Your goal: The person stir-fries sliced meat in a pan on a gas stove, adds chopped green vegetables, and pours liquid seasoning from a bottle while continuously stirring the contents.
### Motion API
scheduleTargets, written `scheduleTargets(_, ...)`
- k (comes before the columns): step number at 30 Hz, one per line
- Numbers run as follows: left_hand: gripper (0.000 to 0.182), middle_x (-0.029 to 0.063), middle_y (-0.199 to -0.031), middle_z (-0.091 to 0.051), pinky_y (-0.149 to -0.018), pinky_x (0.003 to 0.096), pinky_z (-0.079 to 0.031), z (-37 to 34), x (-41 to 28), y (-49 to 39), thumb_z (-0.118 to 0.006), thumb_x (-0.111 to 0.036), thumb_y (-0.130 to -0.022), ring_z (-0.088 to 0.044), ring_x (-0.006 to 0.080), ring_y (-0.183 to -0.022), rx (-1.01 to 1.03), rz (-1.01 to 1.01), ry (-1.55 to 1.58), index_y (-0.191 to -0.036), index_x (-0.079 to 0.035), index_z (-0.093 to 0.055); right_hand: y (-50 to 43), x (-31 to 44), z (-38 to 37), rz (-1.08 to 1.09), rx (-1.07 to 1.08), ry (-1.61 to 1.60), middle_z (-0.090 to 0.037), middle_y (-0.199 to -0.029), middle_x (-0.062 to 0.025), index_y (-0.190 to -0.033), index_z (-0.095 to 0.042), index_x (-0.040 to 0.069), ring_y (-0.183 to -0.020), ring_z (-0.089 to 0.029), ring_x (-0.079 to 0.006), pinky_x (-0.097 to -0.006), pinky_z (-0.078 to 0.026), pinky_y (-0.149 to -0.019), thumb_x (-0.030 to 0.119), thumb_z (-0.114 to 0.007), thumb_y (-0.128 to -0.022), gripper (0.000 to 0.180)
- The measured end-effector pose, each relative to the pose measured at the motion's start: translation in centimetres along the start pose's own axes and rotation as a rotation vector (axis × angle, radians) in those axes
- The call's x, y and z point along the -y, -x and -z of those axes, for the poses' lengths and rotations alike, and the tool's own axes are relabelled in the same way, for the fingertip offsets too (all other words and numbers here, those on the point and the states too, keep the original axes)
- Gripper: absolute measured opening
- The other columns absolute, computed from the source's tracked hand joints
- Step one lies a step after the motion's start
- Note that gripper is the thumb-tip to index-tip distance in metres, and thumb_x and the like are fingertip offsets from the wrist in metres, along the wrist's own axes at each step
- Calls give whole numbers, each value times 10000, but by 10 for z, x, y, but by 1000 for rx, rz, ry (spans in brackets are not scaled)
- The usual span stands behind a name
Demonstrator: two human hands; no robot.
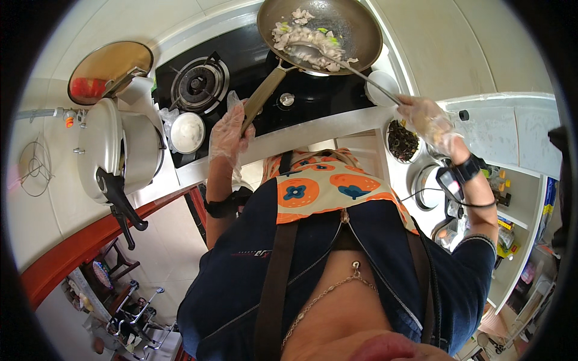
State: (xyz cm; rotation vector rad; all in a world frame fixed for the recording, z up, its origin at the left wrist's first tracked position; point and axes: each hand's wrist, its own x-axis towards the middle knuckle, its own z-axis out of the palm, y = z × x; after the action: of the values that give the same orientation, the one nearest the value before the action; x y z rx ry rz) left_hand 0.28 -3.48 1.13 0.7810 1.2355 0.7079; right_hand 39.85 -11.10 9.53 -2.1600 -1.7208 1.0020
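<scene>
My left hand (230,131), in a clear plastic glove, is closed around the long handle of a frying pan (356,27). The pan sits over the right side of the black gas stove. My right hand (426,119), gloved too, holds the thin metal handle of a ladle (305,48). The ladle's bowl is down among pale sliced meat (289,34) with bits of green vegetable in the pan. A white bowl of dark, leafy food (403,141) stands just below my right hand.
A pressure cooker (140,151) and a leaning glass lid (110,67) stand left of the free burner (198,84). A small white bowl (187,133) is near my left hand. Metal dishes (426,187) and open shelves (519,203) are at the right.
</scene>
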Motion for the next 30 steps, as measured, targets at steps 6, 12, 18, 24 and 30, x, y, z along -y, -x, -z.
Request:
scheduleTargets(6, 438, -22, -633, -517, -415, 190, -273, 4, 0, -1, -572, -454, -969, -424, 49, -492, 30, -8, 22, -1259, -131, -627, -53, -33, 11, -178, -149, -145, -575, -674, -64, -1261, -630, 28, -603, -523, -98, -281, -462, -591, 200, -590, -922, 382)
scheduleTargets(12, 469, -26, -629, -510, -426, 189, -282, 4, 1, -2, -573, -483, -960, -424, 47, -491, 27, 12, 27, -1274, -138, -619, -87, -58, 24, 31, -350, -16, -649, -782, -59, -1168, -668, 0, -670, -590, -153, -289, -506, -619, 161, -597, -917, 306)
scheduleTargets(18, 524, -25, -622, -502, -428, 197, -284, 6, 2, -4, -553, -544, -948, -421, 52, -482, 58, -8, -15, -1274, -139, -617, -83, -52, 23, -12, -27, -155, -593, -769, -2, -1223, -649, 17, -638, -532, -95, -261, -441, -533, 163, -614, -918, 339)
scheduleTargets(24, 533, -27, -622, -488, -429, 199, -272, 3, 1, -3, -533, -552, -954, -391, 55, -477, 27, 4, -11, -1292, -147, -606, -115, -42, 21, -69, -117, -467, -572, -726, 59, -1272, -628, 47, -616, -490, -27, -192, -393, -498, 269, -656, -915, 421)
scheduleTargets(30, 536, -29, -635, -483, -436, 186, -266, 1, 0, 0, -509, -545, -968, -384, 51, -491, 14, -12, -38, -1304, -137, -600, -115, -32, 30, 338, -63, 122, -680, -840, -32, -1265, -640, 94, -648, -611, -147, -279, -510, -635, 190, -595, -926, 355)
